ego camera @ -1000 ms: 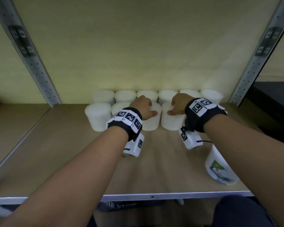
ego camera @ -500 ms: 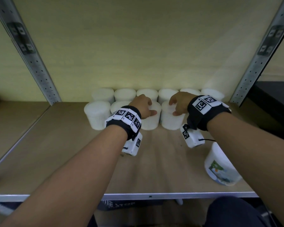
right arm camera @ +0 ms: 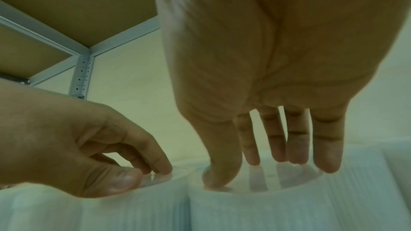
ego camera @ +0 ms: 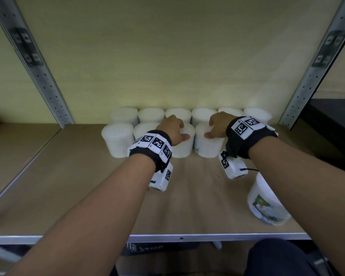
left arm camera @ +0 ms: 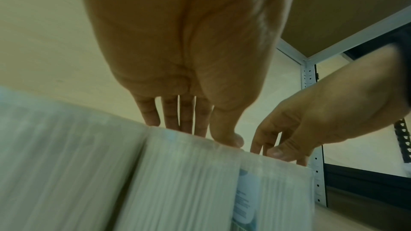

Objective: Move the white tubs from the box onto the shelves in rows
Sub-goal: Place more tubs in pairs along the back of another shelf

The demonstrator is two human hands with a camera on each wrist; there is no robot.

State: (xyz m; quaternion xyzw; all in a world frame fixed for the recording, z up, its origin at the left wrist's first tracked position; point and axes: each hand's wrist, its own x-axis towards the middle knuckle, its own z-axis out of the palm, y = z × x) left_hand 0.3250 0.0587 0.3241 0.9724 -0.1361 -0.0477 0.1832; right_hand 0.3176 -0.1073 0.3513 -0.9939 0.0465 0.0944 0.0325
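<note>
Two rows of white tubs stand at the back of the wooden shelf (ego camera: 187, 196): several along the wall and a shorter front row. My left hand (ego camera: 177, 132) grips the front row's third tub (ego camera: 181, 150) from above, fingers curled on its lid and thumb at the near rim (right arm camera: 124, 180). My right hand (ego camera: 215, 128) rests on the neighbouring tub (ego camera: 205, 148), with fairly straight fingertips (right arm camera: 327, 164) and the thumb touching its top. In the left wrist view both tubs (left arm camera: 184, 173) are blurred and fill the lower frame.
Another white tub with a picture label (ego camera: 267, 206) lies tilted near the shelf's front right edge, under my right forearm. Perforated metal uprights (ego camera: 42, 76) (ego camera: 307, 76) flank the bay. Bare shelf board stretches to the left and in front of the rows.
My right thumb has moved from the tub's front side onto its top. The left hand has stayed on its tub. Both tubs stand where they were.
</note>
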